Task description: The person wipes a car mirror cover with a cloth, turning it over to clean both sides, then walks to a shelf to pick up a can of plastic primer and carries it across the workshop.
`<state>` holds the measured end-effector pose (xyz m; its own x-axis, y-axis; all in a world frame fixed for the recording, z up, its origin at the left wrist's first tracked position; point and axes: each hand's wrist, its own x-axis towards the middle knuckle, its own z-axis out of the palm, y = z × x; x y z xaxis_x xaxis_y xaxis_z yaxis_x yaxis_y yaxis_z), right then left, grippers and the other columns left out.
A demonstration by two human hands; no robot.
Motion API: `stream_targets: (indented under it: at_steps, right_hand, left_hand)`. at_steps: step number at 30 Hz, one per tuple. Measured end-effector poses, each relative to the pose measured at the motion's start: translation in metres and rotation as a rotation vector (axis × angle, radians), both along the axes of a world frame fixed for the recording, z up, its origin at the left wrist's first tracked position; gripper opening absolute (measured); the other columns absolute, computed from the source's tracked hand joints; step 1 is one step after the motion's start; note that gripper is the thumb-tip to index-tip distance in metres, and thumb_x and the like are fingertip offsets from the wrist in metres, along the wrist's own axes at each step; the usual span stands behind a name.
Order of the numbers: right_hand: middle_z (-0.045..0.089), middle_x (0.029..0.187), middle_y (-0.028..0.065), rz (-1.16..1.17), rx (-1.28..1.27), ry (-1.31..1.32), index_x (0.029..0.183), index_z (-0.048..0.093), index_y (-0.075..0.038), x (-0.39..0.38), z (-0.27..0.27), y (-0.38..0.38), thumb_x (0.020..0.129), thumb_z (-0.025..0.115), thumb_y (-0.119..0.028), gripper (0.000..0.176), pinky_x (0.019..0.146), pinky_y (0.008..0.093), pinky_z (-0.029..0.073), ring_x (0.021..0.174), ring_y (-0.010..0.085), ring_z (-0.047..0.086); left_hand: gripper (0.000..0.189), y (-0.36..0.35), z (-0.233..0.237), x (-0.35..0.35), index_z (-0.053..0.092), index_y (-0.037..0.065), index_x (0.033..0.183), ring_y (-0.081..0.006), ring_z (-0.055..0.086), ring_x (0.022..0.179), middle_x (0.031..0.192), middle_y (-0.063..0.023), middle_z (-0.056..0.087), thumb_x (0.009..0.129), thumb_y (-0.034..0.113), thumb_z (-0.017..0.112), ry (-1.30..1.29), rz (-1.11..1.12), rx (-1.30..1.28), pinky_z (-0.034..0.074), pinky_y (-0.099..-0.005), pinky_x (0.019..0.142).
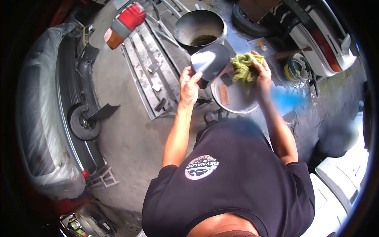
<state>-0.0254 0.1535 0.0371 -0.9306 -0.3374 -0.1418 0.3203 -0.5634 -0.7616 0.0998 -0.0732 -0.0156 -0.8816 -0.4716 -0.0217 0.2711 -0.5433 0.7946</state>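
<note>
My left hand grips the lower left edge of a glossy dark curved shell that looks like a car side-mirror cover, thumb on its face. A bright reflection lies across the shell. To its right, my right hand holds a crumpled yellow-green cloth, slightly apart from the shell. Below the cloth is a round pale basin with a reddish-brown block in it. Just beyond the shell stands a large dark round tub with something brownish at its bottom.
A slatted metal bench with a red, grey and orange tail light stands left of the tub. Farther left is a plastic-covered car. A bucket and a white bumper are at right.
</note>
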Motion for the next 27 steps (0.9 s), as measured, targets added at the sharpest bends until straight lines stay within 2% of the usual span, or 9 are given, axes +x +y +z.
stream_targets:
  at_steps: [3,8,14,16,18,19,22,24,27]
  right_hand:
    - [0.067,0.121,0.0091,0.023,0.238,0.36,0.136,0.057,-0.001,0.009,0.0,0.009,0.102,0.059,-0.017,0.038,0.092,0.0281,0.054,0.107,0.0153,0.066]
    - [0.044,0.149,0.0208,0.153,0.857,1.42,0.141,0.055,-0.006,0.012,-0.02,0.013,0.099,0.057,-0.022,0.044,0.117,0.0501,0.032,0.144,0.0401,0.037]
    - [0.062,0.131,0.0241,-0.016,0.599,0.954,0.127,0.062,0.004,-0.081,-0.066,0.024,0.101,0.055,-0.018,0.034,0.113,0.0534,0.038,0.129,0.0419,0.053]
    - [0.055,0.141,0.023,-0.015,0.554,1.201,0.132,0.06,0.001,-0.053,-0.052,0.026,0.099,0.056,-0.017,0.037,0.113,0.055,0.037,0.136,0.0429,0.046]
    - [0.052,0.145,0.0181,0.12,0.593,1.146,0.133,0.061,-0.004,0.0,-0.026,0.028,0.096,0.059,-0.018,0.04,0.114,0.0526,0.036,0.139,0.0387,0.043]
    - [0.054,0.144,0.0154,0.141,0.679,1.274,0.132,0.061,-0.005,0.001,-0.016,0.03,0.095,0.06,-0.018,0.04,0.115,0.0514,0.036,0.138,0.0372,0.044]
    - [0.063,0.132,0.0104,0.103,0.619,1.444,0.129,0.064,-0.006,-0.035,-0.017,0.027,0.094,0.059,-0.017,0.037,0.112,0.0485,0.038,0.131,0.0331,0.051]
    - [0.067,0.124,0.0122,0.089,0.571,1.241,0.124,0.065,-0.003,-0.07,-0.041,0.017,0.094,0.058,-0.016,0.033,0.111,0.048,0.038,0.124,0.0313,0.057]
    - [0.066,0.121,0.0164,0.046,0.753,1.061,0.116,0.066,0.002,-0.097,-0.066,0.018,0.095,0.056,-0.014,0.029,0.097,0.0469,0.05,0.124,0.0319,0.058]
  left_hand:
    - [0.029,0.041,-0.001,-0.019,0.059,0.005,0.115,-0.014,0.065,0.101,0.108,-0.0061,0.069,0.089,-0.002,0.07,-0.062,0.007,-0.106,0.049,-0.028,0.094]
    - [0.028,0.123,0.018,-0.035,0.059,0.001,0.119,-0.0099,0.064,0.094,0.104,-0.0042,0.068,0.091,0.0,0.063,0.061,0.077,-0.247,0.051,-0.0243,0.082]
    - [0.023,0.158,0.043,-0.032,0.063,-0.002,0.106,-0.0099,0.066,0.08,0.093,-0.0063,0.072,0.085,-0.003,0.074,-0.245,0.087,-0.55,0.052,-0.0241,0.073]
    - [0.03,0.148,0.032,-0.033,0.06,-0.002,0.121,-0.0118,0.068,0.089,0.107,-0.0082,0.072,0.092,0.001,0.069,-0.312,0.06,-0.72,0.055,-0.0252,0.08]
    - [0.035,0.142,0.025,-0.036,0.058,-0.003,0.129,-0.0148,0.069,0.097,0.115,-0.0089,0.07,0.097,0.008,0.065,-0.16,0.052,-0.669,0.055,-0.0273,0.085]
    - [0.038,0.151,0.039,-0.04,0.056,-0.003,0.135,-0.0166,0.068,0.101,0.12,-0.009,0.069,0.1,0.012,0.06,-0.094,0.083,-0.231,0.054,-0.0286,0.089]
    - [0.033,0.14,0.023,-0.029,0.059,-0.003,0.128,-0.0142,0.067,0.099,0.111,-0.0069,0.07,0.096,0.003,0.063,-0.249,0.01,-0.629,0.053,-0.0277,0.088]
    - [0.022,0.155,0.033,-0.03,0.061,-0.003,0.111,-0.0068,0.062,0.076,0.089,-0.0033,0.069,0.09,-0.006,0.067,-0.29,0.071,-0.559,0.049,-0.0227,0.069]
    - [0.02,0.164,0.039,-0.027,0.061,-0.003,0.109,-0.0064,0.06,0.075,0.086,-0.0016,0.067,0.09,-0.005,0.067,-0.31,0.111,-0.561,0.049,-0.023,0.069]
